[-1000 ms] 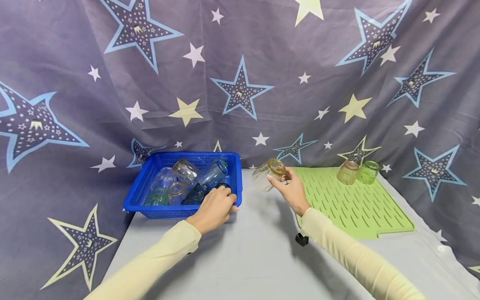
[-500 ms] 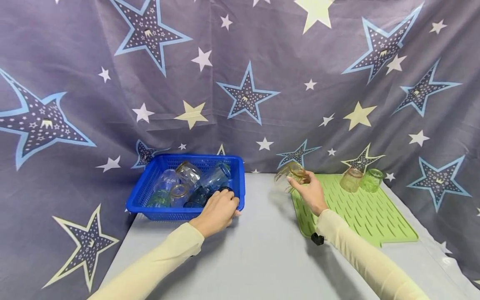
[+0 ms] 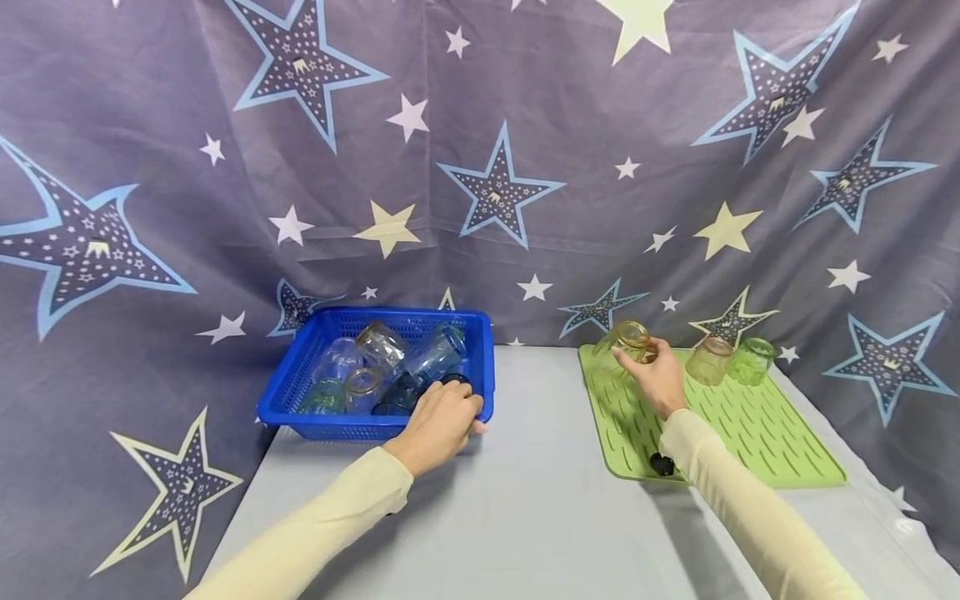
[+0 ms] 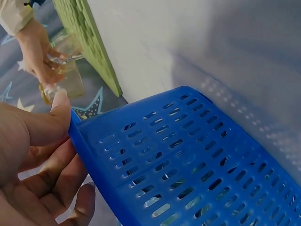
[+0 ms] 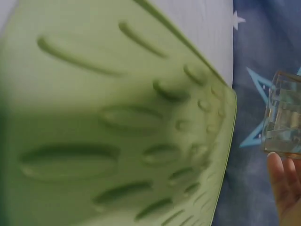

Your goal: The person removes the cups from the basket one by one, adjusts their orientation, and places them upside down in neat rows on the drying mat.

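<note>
My right hand (image 3: 657,379) holds a clear yellow-tinted drinking glass (image 3: 626,340) by its side, tilted with its base end up, above the back left of the green drying mat (image 3: 720,433). Part of that glass (image 5: 287,117) shows at the right edge of the right wrist view, with fingertips on it. At the blue plastic basket (image 3: 330,427), my left hand (image 3: 438,421) grips the front right rim; in the left wrist view the thumb (image 4: 51,122) presses on the rim and the fingers curl below it. Several glasses lie jumbled in the basket, among them a blue glass (image 3: 435,354).
A pinkish glass (image 3: 708,361) and a green glass (image 3: 752,362) stand upside down at the back of the mat. The white tabletop (image 3: 540,500) runs between basket and mat. A star-patterned curtain (image 3: 480,275) hangs behind the table.
My right hand has carried the yellow glass rightward, from over the bare table to over the mat. The left hand keeps its hold on the basket rim. The head view has shifted slightly.
</note>
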Demonstrator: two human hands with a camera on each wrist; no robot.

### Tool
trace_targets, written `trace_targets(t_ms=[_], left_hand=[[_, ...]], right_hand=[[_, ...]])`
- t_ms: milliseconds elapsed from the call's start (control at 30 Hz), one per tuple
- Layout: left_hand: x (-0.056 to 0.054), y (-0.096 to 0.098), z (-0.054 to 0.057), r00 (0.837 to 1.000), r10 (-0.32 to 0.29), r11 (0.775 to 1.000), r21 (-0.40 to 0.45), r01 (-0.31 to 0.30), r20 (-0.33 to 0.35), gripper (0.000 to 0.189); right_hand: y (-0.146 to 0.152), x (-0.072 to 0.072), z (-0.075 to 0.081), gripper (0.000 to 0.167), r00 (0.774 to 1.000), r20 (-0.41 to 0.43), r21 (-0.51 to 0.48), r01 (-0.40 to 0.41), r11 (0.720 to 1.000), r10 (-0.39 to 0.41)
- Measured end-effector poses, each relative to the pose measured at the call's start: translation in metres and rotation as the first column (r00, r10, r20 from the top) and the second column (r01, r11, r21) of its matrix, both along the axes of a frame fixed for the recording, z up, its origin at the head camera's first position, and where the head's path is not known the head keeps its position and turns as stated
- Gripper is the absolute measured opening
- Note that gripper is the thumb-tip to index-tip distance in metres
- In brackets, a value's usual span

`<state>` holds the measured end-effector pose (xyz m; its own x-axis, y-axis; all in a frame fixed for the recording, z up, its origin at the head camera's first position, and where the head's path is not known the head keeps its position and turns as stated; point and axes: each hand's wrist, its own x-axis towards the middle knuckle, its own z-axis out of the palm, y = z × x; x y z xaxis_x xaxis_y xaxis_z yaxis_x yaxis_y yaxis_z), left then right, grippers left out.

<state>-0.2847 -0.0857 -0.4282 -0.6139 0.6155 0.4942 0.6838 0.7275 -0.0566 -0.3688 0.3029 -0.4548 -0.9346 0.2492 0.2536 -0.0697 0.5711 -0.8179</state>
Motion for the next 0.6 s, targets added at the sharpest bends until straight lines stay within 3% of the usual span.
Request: trace_targets(t_ms=[267,600], left_hand=[[-0.002,0.000,-0.001,1.000,0.021,1.000,-0.012,-0.021,0.004,0.032],[0.003,-0.001,0.001,1.000,0.012,1.000,-0.004,-0.012,0.023,0.029]], right_hand=[[0.022,-0.009,0.001,0.092,0.997,0.000,0.120,0.080,0.990,-0.081],[0.048,-0.018,-0.008,0.095,0.989,0.060,0.160,0.123,0.979,-0.134]])
